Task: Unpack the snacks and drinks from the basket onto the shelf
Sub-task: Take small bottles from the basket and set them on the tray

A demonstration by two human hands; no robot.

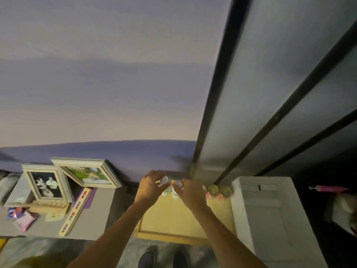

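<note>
Two bare forearms reach forward from the bottom edge to the back edge of a pale wooden shelf (173, 219). The left hand (149, 187) has its grip clamped on the crinkled top of the left bottle (167, 191), fingers curled round it. The right hand (190, 192) pinches the top of the right bottle (175, 194) in the same way. Both bottles are white with green and red print and stand upright, just beside each other. Toward the shelf's back right corner stand two gold-topped cans (213, 190), close to the right hand; a third may be hidden behind it. A white box (266, 209) flanks the shelf's right edge. Left of the shelf, two picture frames (45, 183) rest on a grey worktop (100, 209). Dark shoes (146, 258) show below the shelf's front edge.
</note>
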